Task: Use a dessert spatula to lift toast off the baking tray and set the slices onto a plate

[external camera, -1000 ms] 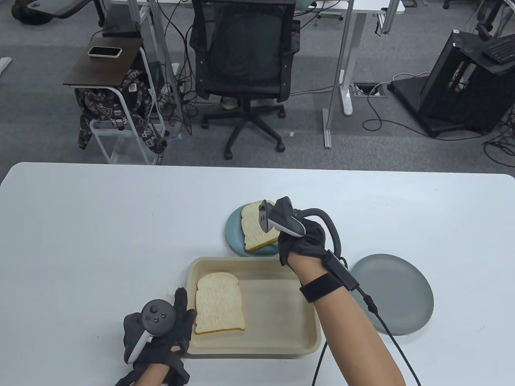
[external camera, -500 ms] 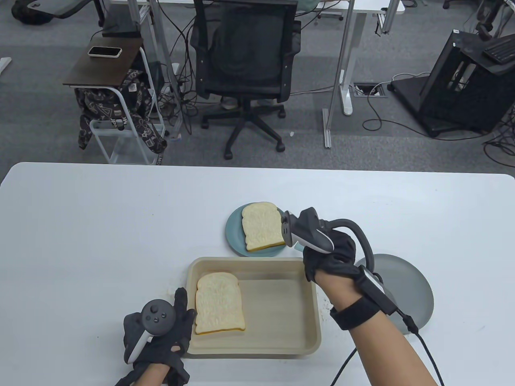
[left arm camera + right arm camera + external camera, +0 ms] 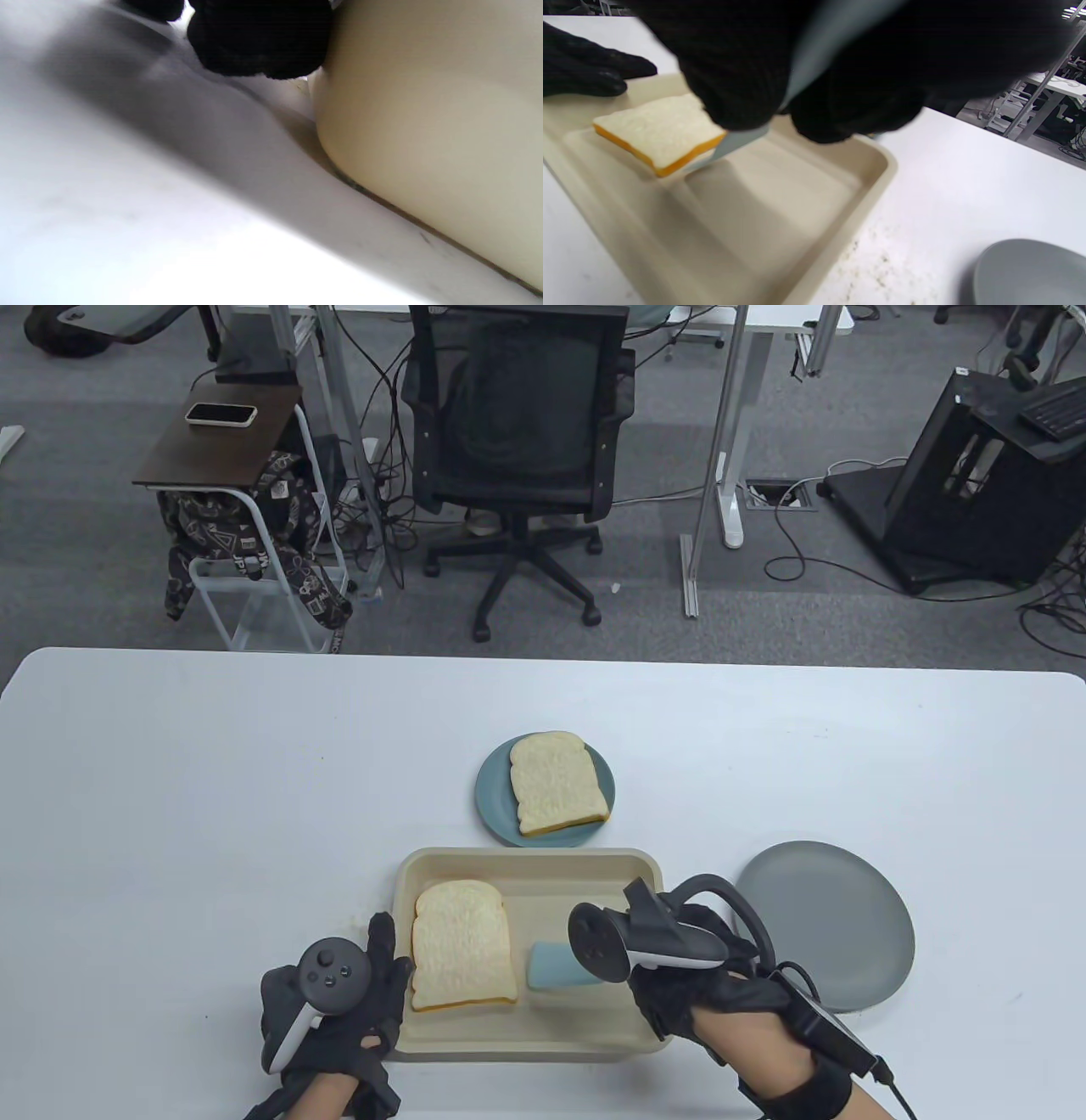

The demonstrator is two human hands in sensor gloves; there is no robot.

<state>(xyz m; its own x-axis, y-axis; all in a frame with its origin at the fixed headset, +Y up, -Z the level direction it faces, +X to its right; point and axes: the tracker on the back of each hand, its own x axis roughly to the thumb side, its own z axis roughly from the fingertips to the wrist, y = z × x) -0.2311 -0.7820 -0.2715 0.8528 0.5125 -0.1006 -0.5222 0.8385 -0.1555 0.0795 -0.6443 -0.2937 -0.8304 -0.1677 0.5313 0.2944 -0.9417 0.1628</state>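
Note:
A beige baking tray [image 3: 594, 1035] sits near the table's front edge with one toast slice [image 3: 462, 946] lying in its left half. My right hand [image 3: 679, 984] grips a pale blue dessert spatula [image 3: 556, 965], its blade low over the tray floor just right of that slice. In the right wrist view the spatula [image 3: 736, 142] reaches the slice [image 3: 657, 131] at its edge. My left hand [image 3: 356, 993] rests flat against the tray's left rim. A second toast slice [image 3: 556, 782] lies on a teal plate [image 3: 492, 802] behind the tray.
A grey plate [image 3: 836, 937] lies right of the tray, close to my right wrist and its cable. Crumbs speckle the table beside the tray's right rim [image 3: 878, 262]. An office chair [image 3: 517, 432] and desks stand beyond the far table edge.
My right hand has drawn back from the teal plate, leaving a slice there, and come down into the tray with the spatula toward the remaining slice. My left hand has stayed put.

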